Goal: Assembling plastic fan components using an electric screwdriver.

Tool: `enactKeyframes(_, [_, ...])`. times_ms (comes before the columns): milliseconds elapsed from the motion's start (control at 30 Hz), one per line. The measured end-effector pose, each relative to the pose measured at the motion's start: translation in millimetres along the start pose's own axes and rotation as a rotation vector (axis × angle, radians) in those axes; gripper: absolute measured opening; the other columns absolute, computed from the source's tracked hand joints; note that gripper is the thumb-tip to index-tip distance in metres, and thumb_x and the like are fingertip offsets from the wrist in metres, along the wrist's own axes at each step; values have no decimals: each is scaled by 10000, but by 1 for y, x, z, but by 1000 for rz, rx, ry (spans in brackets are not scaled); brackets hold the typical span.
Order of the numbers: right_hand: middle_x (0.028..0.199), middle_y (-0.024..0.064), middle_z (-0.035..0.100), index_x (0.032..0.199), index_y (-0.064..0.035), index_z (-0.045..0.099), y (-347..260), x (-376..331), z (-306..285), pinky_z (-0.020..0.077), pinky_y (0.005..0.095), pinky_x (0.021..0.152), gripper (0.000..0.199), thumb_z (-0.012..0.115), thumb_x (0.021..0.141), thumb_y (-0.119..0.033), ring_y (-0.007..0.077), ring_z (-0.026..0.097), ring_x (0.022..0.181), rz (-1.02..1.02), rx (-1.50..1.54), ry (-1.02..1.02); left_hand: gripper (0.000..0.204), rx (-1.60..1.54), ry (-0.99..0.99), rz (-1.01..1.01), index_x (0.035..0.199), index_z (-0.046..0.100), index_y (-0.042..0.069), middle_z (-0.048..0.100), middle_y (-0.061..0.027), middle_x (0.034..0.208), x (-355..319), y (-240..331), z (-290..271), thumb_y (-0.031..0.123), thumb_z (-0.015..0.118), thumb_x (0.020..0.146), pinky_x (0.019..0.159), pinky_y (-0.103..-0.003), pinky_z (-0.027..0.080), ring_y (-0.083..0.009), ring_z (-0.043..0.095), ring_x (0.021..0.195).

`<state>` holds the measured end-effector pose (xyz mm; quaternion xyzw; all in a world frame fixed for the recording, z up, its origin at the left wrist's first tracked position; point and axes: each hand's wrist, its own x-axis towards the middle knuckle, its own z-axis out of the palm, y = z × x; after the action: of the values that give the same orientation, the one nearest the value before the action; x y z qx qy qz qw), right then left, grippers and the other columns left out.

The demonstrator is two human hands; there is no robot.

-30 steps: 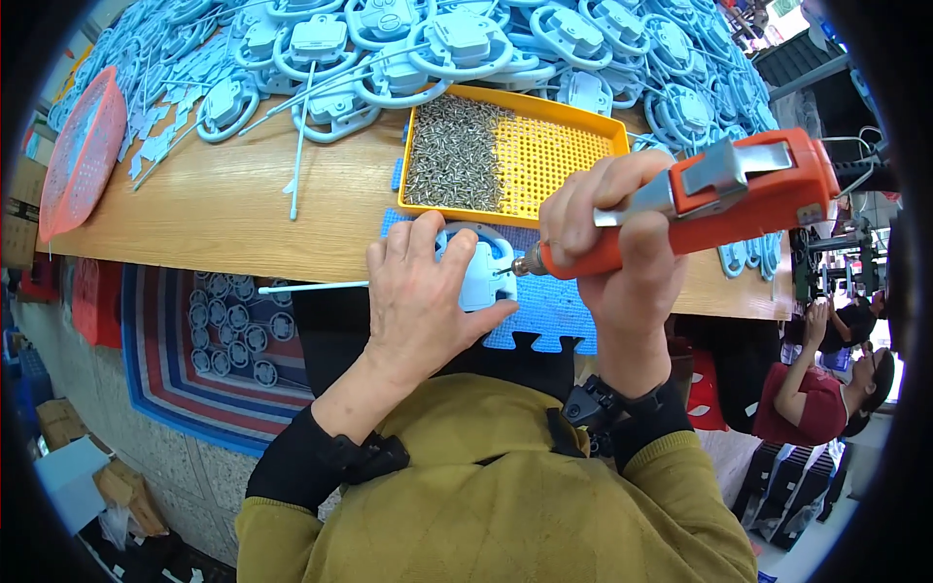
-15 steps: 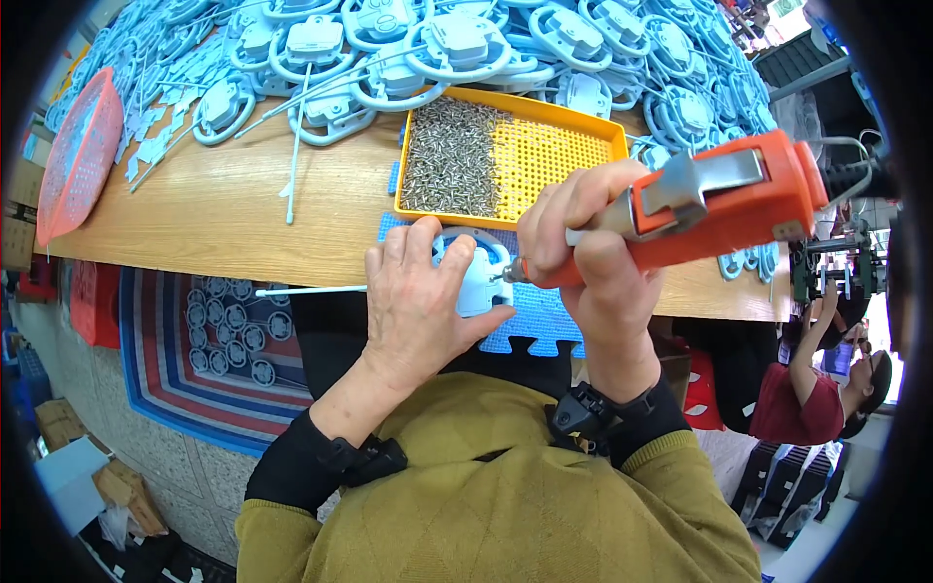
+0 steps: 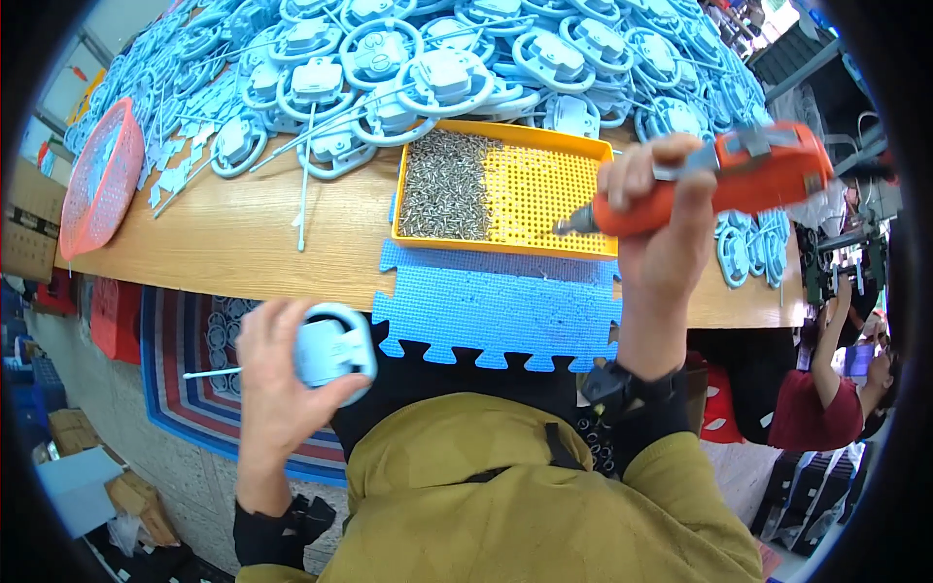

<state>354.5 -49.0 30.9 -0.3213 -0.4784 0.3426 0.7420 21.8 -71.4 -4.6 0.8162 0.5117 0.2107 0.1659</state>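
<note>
My left hand (image 3: 275, 374) grips a light blue plastic ring-shaped part (image 3: 328, 352) with a boxy middle and a thin pale rod, off the near table edge at the left. In my right hand (image 3: 666, 228) is an orange power screwdriver (image 3: 753, 185), fingers wrapped round it. Its bit points left, over the right side of a yellow perforated tray (image 3: 505, 249). Small metal screws (image 3: 442, 189) fill the tray's left half. Below the tray lies a blue foam mat (image 3: 486, 313) with a jigsaw edge.
Many similar light blue parts (image 3: 447, 83) are heaped across the back of the wooden table (image 3: 253, 228). A pink basket (image 3: 102, 180) stands at the left. More parts lie on a striped cloth (image 3: 175, 389) below. At the far right is another person (image 3: 821, 408).
My left hand has carried the blue part off the mat, left and toward me. My right hand has lifted the screwdriver away to the upper right, its bit now apart from the part.
</note>
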Motion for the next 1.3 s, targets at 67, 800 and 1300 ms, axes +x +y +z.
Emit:
enactKeyframes(67, [744,43,560,973,-72,553,17,13,-7,429,327,693,354,676,885,-392,157,528,676,-12,8,0,874,79,39,45,1307,497,65,492,-186,1217,11,-6,-9,351,849,560,964,-466,368,-365,474,1132])
enactKeyframes(800, [686,44,571,819,-99,513,58,32,-9,460,298,611,296,697,880,-322,153,550,614,84,-123,-8,777,-24,215,375,1272,531,-39,550,-205,1205,267,14,83,437,779,709,988,-400,428,-348,534,1134])
enactKeyframes(1300, [718,12,541,954,-95,556,-3,12,5,388,294,618,460,598,888,-548,123,486,599,-16,29,-60,605,-172,-143,397,1110,558,19,519,-158,1119,66,37,44,254,819,617,925,-434,374,-335,489,1065])
